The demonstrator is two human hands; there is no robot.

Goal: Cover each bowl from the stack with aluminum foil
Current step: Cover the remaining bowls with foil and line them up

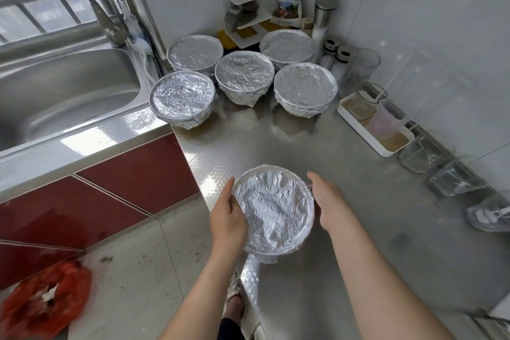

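A foil-covered bowl [274,208] sits near the front edge of the steel counter [345,229], its foil crinkled and sagging inward. My left hand [227,219] cups its left side, fingers curled under the rim. My right hand [328,201] presses against its right side, fingers wrapped round the far edge. Several more foil-covered bowls stand grouped at the back of the counter, among them the front left bowl [182,98], the middle bowl [244,74] and the right bowl [305,88].
A steel sink [63,91] with a tap lies to the left. A white tray [358,124] of cups and several glasses line the right wall. Shakers and a rack fill the back corner. A red bag [44,301] lies on the floor.
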